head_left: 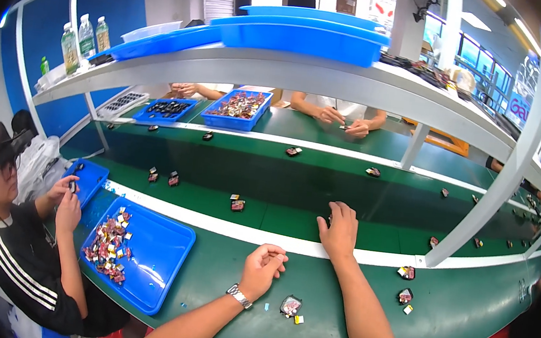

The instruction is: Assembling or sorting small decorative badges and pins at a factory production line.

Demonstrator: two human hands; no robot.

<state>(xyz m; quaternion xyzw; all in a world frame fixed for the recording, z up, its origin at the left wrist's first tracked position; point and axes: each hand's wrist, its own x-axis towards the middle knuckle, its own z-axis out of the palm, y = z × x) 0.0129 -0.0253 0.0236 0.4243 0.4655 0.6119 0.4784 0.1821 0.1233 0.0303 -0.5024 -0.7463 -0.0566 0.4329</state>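
Note:
My right hand point(340, 230) reaches over the green conveyor belt point(278, 217), thumb and fingers around a small dark electronic part, mostly hidden beneath them. Nearer to me, my left hand point(262, 271) hovers over the green table point(217, 299) with its fingers curled in; nothing shows in them. Right of that hand lies a small black-cased electronic part point(291, 306) with a yellow-and-white tab point(299, 320). Two similar parts, an upper one point(406, 272) and a lower one point(406, 296), rest on the table right of my right forearm.
A blue tray point(176, 251) with a heap of small parts stands at the left, beside a seated person point(19, 235) handling a part. More parts ride the belt. A white post point(491, 205) and shelf point(281, 71) frame the line. Other people's hands point(335, 118) work across it.

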